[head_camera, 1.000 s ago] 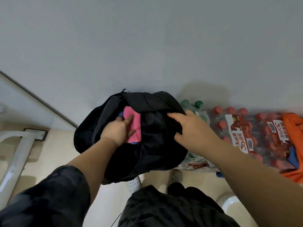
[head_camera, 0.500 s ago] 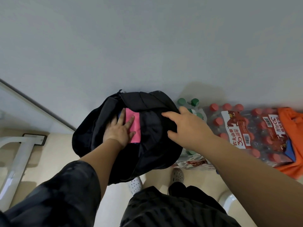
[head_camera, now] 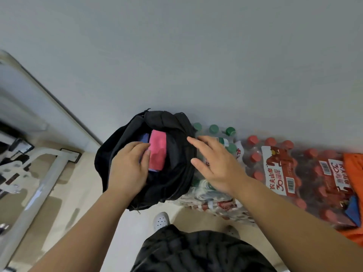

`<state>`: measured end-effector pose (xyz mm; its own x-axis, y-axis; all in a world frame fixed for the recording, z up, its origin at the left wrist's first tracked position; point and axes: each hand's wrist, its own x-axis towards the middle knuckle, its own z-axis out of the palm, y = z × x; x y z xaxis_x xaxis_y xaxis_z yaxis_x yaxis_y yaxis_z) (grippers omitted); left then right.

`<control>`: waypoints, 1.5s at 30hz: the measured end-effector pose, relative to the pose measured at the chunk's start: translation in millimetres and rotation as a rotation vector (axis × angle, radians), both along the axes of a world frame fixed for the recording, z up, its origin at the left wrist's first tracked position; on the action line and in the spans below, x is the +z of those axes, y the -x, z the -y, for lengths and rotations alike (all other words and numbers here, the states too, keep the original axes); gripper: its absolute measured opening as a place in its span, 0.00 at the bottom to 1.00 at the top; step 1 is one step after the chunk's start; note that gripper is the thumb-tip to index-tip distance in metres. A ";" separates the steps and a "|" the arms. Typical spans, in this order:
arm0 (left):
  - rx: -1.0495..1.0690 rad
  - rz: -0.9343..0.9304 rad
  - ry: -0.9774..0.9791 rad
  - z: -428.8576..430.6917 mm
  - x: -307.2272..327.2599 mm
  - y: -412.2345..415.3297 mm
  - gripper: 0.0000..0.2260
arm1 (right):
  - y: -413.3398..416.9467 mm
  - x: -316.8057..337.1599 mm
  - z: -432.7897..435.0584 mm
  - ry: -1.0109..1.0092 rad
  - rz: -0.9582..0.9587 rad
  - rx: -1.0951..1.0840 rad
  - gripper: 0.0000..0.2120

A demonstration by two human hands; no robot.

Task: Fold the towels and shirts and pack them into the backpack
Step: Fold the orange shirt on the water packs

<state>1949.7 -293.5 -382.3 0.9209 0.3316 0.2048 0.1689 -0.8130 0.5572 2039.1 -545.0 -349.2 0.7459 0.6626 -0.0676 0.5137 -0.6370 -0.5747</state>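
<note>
- The black backpack (head_camera: 176, 173) sits against the grey wall (head_camera: 176, 55), its mouth open towards the camera, just beside shrink-wrapped bottles.
- A folded pink towel (head_camera: 157, 152) stands on edge inside the opening, with a blue-purple cloth (head_camera: 143, 137) tucked next to it on the left (only a corner of it shows).
- The left hand (head_camera: 127, 167) is in the mouth of the bag, knuckles up. Its fingers bend down out of sight beside the pink towel, and I cannot tell whether they grasp anything.
- The right hand (head_camera: 214, 163) is at the bag's right edge with its fingers (head_camera: 196, 142) straight, spread and released, holding nothing.
- To the right lie green-capped bottles (head_camera: 214, 128), then a pack of red-capped bottles (head_camera: 275, 163), and an orange cloth (head_camera: 353, 163) at the frame's edge.
- A white shoe (head_camera: 161, 220) shows on the floor below the bag, and a white metal frame (head_camera: 39, 189) stands to the left.
</note>
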 end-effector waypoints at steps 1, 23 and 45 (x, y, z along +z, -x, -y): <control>0.037 0.077 -0.007 12.8 18.4 2.1 0.14 | -1.4 -2.5 9.3 -0.025 -0.007 0.021 0.27; -0.683 -0.451 -0.332 437.0 36.7 -118.9 0.29 | -28.4 -40.2 419.3 0.203 0.158 -0.555 0.24; -0.871 -0.529 -0.495 557.7 9.3 -209.3 0.20 | -3.0 -73.5 502.8 0.272 -0.023 -0.604 0.37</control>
<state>2159.0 -851.2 -373.0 0.8086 -0.4743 -0.3481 -0.4440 -0.8801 0.1679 2042.1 -1047.8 -422.7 0.9773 0.0850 -0.1943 0.0098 -0.9333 -0.3590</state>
